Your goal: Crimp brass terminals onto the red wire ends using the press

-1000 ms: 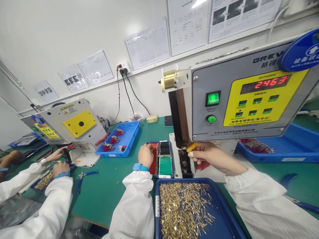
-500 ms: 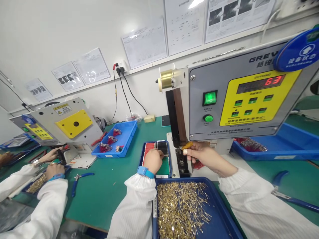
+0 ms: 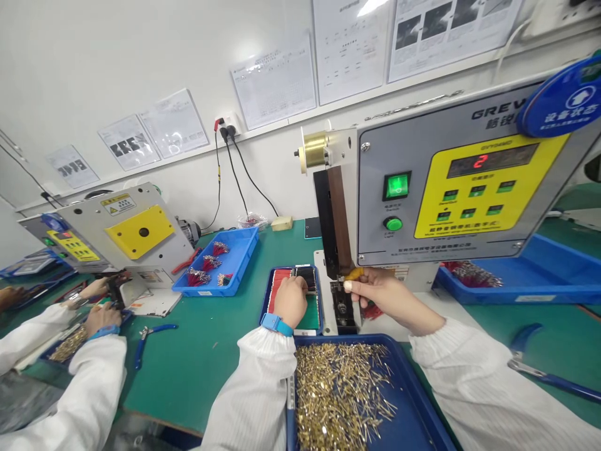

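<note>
My left hand is over a small blue tray of red wires and black wires. Its fingers are drawn together at the black wires; what they pinch, if anything, is hidden. At the lower front of the crimping machine, my right hand is closed in a pinch beside the crimping die. A yellow covering shows at its index fingertip. Whatever lies between the fingers is too small to tell. Red wires show just below this hand.
A dark blue tray of loose gold metal pins lies in front. Cutters are at right; pliers lie left. Blue bins hold wire bundles. A co-worker's hands are at another machine.
The machine's red display went from 63 to 2. My left hand shifted slightly up over the wires. My right hand stays at the die. The co-worker's near hand moved up slightly.
</note>
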Tool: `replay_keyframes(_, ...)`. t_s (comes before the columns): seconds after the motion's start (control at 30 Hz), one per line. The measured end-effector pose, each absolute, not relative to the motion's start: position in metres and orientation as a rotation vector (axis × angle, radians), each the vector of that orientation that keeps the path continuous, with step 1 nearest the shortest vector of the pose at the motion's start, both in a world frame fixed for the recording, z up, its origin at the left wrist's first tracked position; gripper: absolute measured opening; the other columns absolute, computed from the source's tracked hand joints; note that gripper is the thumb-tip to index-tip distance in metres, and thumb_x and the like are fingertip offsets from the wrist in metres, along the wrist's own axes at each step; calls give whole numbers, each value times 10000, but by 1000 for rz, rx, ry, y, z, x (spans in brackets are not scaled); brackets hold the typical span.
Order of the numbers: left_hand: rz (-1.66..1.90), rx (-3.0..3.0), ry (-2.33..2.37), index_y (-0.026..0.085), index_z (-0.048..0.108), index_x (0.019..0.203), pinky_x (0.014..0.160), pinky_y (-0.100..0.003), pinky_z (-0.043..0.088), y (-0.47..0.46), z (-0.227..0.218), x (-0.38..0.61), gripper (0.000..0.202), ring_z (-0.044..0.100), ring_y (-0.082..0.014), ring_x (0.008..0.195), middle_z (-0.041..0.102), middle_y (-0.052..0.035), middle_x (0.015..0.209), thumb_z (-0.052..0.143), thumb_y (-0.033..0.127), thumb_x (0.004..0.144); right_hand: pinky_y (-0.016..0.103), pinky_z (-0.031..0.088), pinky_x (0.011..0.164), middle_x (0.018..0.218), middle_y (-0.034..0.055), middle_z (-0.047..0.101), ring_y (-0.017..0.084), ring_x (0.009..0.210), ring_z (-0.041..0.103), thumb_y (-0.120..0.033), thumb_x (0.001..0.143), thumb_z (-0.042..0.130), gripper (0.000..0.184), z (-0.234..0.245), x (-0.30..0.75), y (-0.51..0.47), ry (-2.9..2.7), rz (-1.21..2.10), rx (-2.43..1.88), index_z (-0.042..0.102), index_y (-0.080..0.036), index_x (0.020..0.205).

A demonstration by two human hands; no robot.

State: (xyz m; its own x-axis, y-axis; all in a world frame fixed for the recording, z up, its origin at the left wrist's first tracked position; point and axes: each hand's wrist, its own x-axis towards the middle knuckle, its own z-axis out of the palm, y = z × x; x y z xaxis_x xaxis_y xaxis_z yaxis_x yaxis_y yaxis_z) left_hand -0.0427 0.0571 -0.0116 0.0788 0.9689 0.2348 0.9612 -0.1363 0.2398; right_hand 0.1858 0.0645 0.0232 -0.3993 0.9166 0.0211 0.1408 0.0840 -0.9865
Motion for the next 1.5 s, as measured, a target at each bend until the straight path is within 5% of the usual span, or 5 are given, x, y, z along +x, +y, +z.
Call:
replay_keyframes(0.13,633,2277,2069,164,704,949,809,-346,468,59,-15,-43,210,610,-237,911,681,-102,901,518,103,872,222,402,431,636,0,577,100,495,512,-503,725,681,356,20,184,65,-1623,1415,-1060,528,-186,780)
replay_keyframes(0.73,565,2248,2167,163,692,809,786,-323,419,72,-16,-44,192,557,-224,886,635,-88,897,519,101,864,239,455,461,680,15,589,107,515,519,-461,781,651,286,8,182,69,-1589,1396,-1042,562,-189,775)
replay_keyframes(1.0,899,2330,2097,184,715,858,783,-324,423,64,-14,-42,212,524,-219,887,629,-70,869,513,139,907,250,448,476,674,27,614,108,506,530,-492,796,632,315,12,183,68,-1616,1370,-979,555,-188,777)
replay_keyframes(1.5,505,2265,2187,158,711,801,809,-335,419,74,-16,-45,227,552,-229,889,642,-98,892,498,102,856,263,466,490,712,29,622,107,511,508,-470,774,653,298,11,181,68,-1587,1363,-965,545,-194,794)
